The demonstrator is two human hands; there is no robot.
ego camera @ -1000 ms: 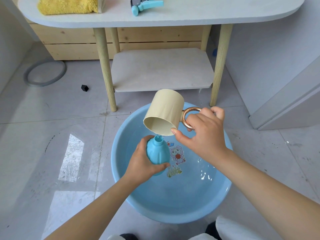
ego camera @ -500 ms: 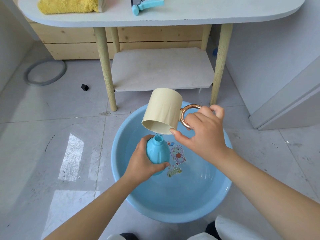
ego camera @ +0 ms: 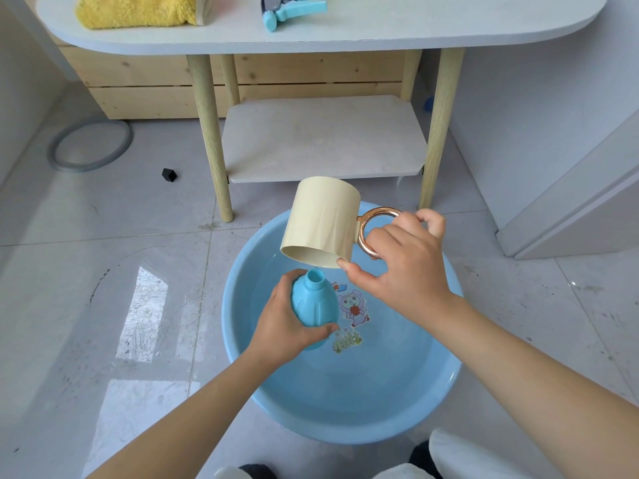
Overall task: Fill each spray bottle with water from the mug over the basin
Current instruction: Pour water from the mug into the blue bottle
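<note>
A small blue spray bottle (ego camera: pixel 314 304), cap off, is held tilted over a blue basin (ego camera: pixel 439 406) on the floor. The left hand (ego camera: pixel 285 321) wraps curled fingers around its belly. Just above its open neck, a cream mug (ego camera: pixel 320 224) is tipped steeply, the right hand (ego camera: pixel 401 267) gripping its copper ring handle, thumb braced at the rim. The bottle looks light, stiff plastic, probably slippery when wet; holding the wide middle seems safest. A spray head (ego camera: pixel 292 8) lies on the counter (ego camera: pixel 380 29) behind.

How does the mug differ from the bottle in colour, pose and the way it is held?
The mug is cream; the bottle is blue. The mug is tipped, mouth down; the bottle's mouth faces up. The right hand grips the mug's handle; the left hand wraps the bottle. Both are over the basin.
</note>
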